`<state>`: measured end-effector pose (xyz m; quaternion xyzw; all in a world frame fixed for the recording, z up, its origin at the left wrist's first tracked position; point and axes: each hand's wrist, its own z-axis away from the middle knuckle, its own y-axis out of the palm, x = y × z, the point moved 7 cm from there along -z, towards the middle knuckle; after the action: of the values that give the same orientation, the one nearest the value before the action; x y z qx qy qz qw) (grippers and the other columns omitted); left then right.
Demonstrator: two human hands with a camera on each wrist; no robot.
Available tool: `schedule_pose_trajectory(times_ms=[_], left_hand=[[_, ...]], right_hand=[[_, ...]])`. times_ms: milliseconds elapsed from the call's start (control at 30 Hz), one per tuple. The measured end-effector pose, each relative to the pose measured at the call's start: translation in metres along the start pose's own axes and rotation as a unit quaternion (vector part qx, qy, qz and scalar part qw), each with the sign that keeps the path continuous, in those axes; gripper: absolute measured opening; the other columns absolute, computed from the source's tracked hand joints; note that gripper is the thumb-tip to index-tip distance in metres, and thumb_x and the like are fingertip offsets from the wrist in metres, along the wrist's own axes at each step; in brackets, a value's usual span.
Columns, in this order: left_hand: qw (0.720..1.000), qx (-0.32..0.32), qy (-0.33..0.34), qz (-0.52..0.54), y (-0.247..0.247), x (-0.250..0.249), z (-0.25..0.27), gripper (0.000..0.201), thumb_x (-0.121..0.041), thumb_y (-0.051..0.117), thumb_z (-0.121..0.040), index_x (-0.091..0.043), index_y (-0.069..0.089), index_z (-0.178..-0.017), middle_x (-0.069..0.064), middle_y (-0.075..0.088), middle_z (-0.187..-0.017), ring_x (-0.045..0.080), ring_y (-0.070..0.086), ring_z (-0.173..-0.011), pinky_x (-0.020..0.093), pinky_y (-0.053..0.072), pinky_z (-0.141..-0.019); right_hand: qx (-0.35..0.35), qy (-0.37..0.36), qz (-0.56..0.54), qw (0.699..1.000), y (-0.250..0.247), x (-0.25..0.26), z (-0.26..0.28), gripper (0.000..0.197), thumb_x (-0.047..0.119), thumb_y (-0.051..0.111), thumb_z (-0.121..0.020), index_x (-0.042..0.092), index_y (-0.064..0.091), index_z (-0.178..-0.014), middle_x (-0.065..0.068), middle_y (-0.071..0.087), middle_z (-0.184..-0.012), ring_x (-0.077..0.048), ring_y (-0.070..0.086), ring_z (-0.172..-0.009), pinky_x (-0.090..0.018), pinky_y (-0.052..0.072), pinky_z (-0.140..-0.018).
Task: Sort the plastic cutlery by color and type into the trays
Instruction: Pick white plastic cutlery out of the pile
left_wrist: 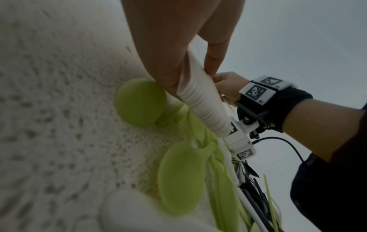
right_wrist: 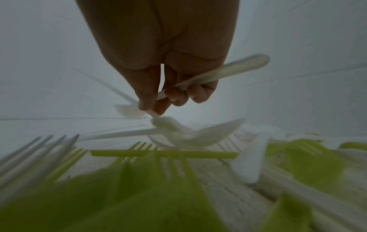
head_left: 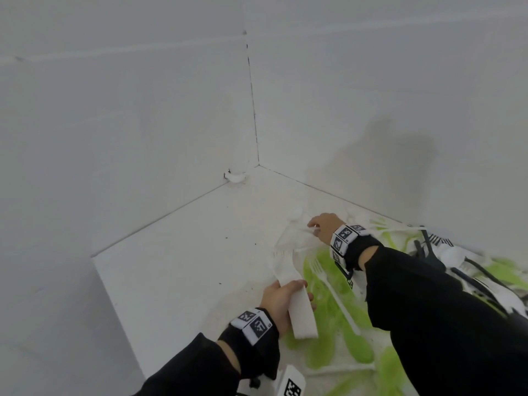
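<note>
White counter (head_left: 177, 270) set in a corner between two white walls (head_left: 114, 110). Over its right part lies a loose heap of plastic cutlery: green spoons (left_wrist: 179, 177) and green forks (right_wrist: 164, 154) nearest the person, white pieces (head_left: 294, 232) toward the corner, black pieces (head_left: 428, 250) at far right. The left hand (head_left: 281, 302), fingers curled, grips a stack of white forks (head_left: 298, 307) by the handles, tines pointing toward the corner, just above the green spoons. The right hand (head_left: 325, 225), reaching over the white pieces, pinches the handle of one white utensil (right_wrist: 222, 73) between thumb and fingertips (right_wrist: 176, 95); its type cannot be told. Both wrists carry black straps with printed markers (head_left: 254, 322).
</note>
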<state>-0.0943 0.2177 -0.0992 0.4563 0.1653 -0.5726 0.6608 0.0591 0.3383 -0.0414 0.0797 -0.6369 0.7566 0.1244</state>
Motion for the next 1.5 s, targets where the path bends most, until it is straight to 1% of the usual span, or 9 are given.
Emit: schedule_pose_trajectory(times_ms=[267,433,500,633,767,1033,1200,1400,1500], left_hand=[[1.0,-0.022,0.006,0.01,-0.003,-0.002,0.003,0.003,0.003,0.055,-0.088,0.002,0.052,-0.087,0.014,0.055,-0.076,0.027,0.056,-0.061,0.032,0.054,-0.047],[0.999,-0.033,0.006,0.014,-0.006,-0.002,0.004,0.007,0.003,0.055,-0.088,0.0,0.052,-0.083,0.013,0.056,-0.075,0.025,0.056,-0.057,0.031,0.053,-0.047],[0.999,-0.032,0.008,0.016,-0.006,-0.002,0.003,0.007,0.004,0.054,-0.088,0.0,0.051,-0.084,0.014,0.056,-0.076,0.025,0.056,-0.058,0.031,0.053,-0.046],[1.0,-0.028,0.006,0.012,-0.006,0.0,0.003,0.006,0.005,0.056,-0.087,0.0,0.051,-0.087,0.015,0.054,-0.074,0.025,0.055,-0.059,0.03,0.053,-0.045],[0.999,-0.028,0.008,0.015,-0.006,-0.001,0.003,0.011,0.006,0.056,-0.086,0.001,0.049,-0.094,0.015,0.052,-0.073,0.025,0.054,-0.058,0.029,0.052,-0.044],[0.999,-0.041,0.027,0.019,-0.011,-0.002,0.004,0.01,0.005,0.055,-0.087,-0.001,0.05,-0.081,0.013,0.055,-0.074,0.022,0.06,-0.047,0.03,0.053,-0.044],[0.998,-0.046,0.034,0.015,-0.012,0.001,0.01,0.01,0.007,0.056,-0.086,-0.001,0.05,-0.084,0.015,0.054,-0.075,0.024,0.058,-0.052,0.03,0.052,-0.043],[0.998,-0.046,0.039,0.009,-0.007,0.001,0.018,0.01,0.008,0.056,-0.085,0.0,0.051,-0.083,0.016,0.054,-0.073,0.023,0.056,-0.05,0.031,0.053,-0.044],[0.998,-0.049,0.042,0.002,-0.006,0.003,0.021,0.009,0.008,0.057,-0.085,0.001,0.051,-0.088,0.016,0.054,-0.074,0.025,0.055,-0.054,0.032,0.053,-0.045]], right_hand=[[-0.136,-0.007,-0.112,0.984,-0.018,0.005,0.004,0.035,0.016,0.049,-0.093,0.007,0.052,-0.127,-0.013,0.058,-0.122,-0.029,0.053,-0.115,-0.03,0.04,-0.096],[0.09,-0.089,0.03,0.992,0.018,0.023,0.013,0.028,0.021,0.069,-0.08,0.009,0.069,-0.107,-0.009,0.069,-0.107,-0.016,0.059,-0.089,-0.015,0.04,-0.062],[0.12,-0.09,0.069,0.986,0.028,0.023,0.015,0.032,0.02,0.072,-0.077,0.012,0.069,-0.108,-0.008,0.07,-0.107,-0.013,0.059,-0.086,-0.017,0.042,-0.064],[0.052,-0.083,0.064,0.993,0.009,0.025,0.017,0.034,0.024,0.068,-0.082,0.006,0.065,-0.111,-0.01,0.061,-0.104,-0.025,0.057,-0.107,-0.027,0.041,-0.086],[-0.036,-0.059,-0.017,0.997,-0.023,0.02,0.023,0.033,0.026,0.074,-0.077,0.006,0.067,-0.102,0.005,0.044,-0.071,-0.023,0.052,-0.085,-0.023,0.035,-0.064],[0.006,-0.063,0.026,0.998,-0.022,0.016,0.052,0.022,0.02,0.063,-0.083,0.01,0.069,-0.101,-0.007,0.069,-0.099,-0.02,0.058,-0.087,-0.019,0.037,-0.06],[-0.075,0.054,-0.162,0.982,-0.042,-0.008,0.06,0.031,0.032,0.048,-0.092,0.007,0.066,-0.09,0.002,0.066,-0.074,-0.013,0.052,-0.071,-0.014,0.034,-0.056],[-0.121,0.141,-0.277,0.943,-0.027,-0.03,0.077,0.02,0.016,0.064,-0.081,0.012,0.06,-0.1,-0.009,0.064,-0.094,-0.017,0.05,-0.064,-0.022,0.036,-0.05],[-0.054,0.156,-0.201,0.966,-0.016,-0.029,0.084,0.042,0.016,0.067,-0.082,0.005,0.056,-0.122,-0.014,0.062,-0.115,-0.028,0.059,-0.099,-0.028,0.047,-0.077]])
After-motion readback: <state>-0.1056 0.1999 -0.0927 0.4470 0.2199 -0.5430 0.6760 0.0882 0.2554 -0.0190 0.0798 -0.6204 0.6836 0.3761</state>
